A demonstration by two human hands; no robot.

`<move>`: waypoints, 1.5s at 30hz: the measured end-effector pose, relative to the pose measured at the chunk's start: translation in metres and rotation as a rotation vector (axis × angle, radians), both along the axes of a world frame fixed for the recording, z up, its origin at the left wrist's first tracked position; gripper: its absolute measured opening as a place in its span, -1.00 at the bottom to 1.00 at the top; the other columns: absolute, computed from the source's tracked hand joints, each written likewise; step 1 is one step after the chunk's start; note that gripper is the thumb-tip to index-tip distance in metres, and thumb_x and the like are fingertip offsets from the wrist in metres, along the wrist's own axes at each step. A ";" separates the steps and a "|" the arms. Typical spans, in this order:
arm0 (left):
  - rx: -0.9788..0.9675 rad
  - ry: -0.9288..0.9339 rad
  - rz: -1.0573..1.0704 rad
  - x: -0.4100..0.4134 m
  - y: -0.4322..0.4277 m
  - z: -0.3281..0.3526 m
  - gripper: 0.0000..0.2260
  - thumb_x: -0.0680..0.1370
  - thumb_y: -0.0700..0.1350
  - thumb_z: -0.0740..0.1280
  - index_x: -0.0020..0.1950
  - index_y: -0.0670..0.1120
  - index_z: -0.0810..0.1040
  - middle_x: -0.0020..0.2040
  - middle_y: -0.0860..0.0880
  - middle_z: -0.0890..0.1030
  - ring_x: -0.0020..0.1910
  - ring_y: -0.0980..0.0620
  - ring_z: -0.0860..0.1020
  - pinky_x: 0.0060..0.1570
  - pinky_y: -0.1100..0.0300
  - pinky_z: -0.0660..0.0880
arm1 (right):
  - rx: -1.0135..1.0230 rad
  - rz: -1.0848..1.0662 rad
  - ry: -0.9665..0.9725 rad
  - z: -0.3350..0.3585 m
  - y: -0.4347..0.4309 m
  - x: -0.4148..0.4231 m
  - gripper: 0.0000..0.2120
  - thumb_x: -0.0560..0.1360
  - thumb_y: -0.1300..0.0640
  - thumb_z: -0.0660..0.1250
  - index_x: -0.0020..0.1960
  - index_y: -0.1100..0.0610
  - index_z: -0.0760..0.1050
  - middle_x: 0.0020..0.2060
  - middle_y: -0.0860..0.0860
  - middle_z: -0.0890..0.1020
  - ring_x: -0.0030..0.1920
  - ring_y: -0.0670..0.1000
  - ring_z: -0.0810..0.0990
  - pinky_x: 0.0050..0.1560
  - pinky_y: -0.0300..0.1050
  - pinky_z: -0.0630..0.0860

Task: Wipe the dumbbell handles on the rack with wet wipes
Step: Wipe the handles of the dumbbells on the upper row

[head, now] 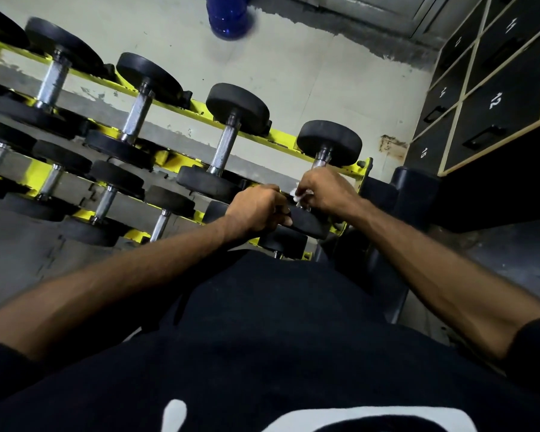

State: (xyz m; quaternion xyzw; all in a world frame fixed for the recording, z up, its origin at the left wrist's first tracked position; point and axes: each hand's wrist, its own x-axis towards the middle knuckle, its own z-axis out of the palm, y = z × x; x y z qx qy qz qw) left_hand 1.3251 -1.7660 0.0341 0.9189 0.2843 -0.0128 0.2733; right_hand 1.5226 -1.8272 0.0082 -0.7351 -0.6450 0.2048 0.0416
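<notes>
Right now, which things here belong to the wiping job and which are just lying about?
In the job: wet wipe, held by the right hand on the handle of the end dumbbell; left hand gripping its near head; yellow rack; other dumbbells.
Just there: blue container beyond the rack; numbered lockers.

Gym. Dumbbell rack (198, 109) extends left of the left hand (256, 212). Numbered lockers (493, 120) stand right of the right hand (325, 190).

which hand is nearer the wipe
Right. The right hand pinches the wipe at the dumbbell handle; the left hand grips that dumbbell's near head, just beside it.
</notes>
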 end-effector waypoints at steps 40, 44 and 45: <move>-0.003 0.012 0.018 0.001 -0.003 0.005 -0.86 0.46 0.08 0.53 -0.08 0.05 0.70 -0.08 0.07 0.57 -0.10 0.01 0.57 -0.24 0.15 0.45 | -0.280 -0.904 0.795 -0.012 -0.025 -0.014 -0.65 0.45 0.50 0.22 0.05 0.16 0.59 -0.22 0.02 0.62 -0.29 -0.08 0.53 -0.56 -0.33 0.41; -0.011 0.010 0.023 0.000 -0.003 0.005 -0.83 0.46 0.08 0.52 -0.07 0.02 0.69 -0.06 0.05 0.58 -0.10 0.00 0.57 -0.19 0.08 0.53 | -0.312 -0.806 0.723 -0.002 -0.029 0.003 -0.83 0.40 0.42 0.44 -0.11 0.19 0.60 -0.23 0.08 0.63 -0.31 -0.04 0.57 -0.50 -0.27 0.44; -0.012 0.007 0.022 0.000 -0.003 0.005 -0.82 0.46 0.09 0.52 -0.07 0.01 0.69 -0.06 0.05 0.58 -0.10 0.00 0.57 -0.19 0.08 0.53 | -0.278 -0.789 0.712 0.000 -0.033 0.008 -0.83 0.36 0.40 0.50 -0.17 0.17 0.60 -0.23 0.09 0.64 -0.28 -0.01 0.60 -0.45 -0.24 0.47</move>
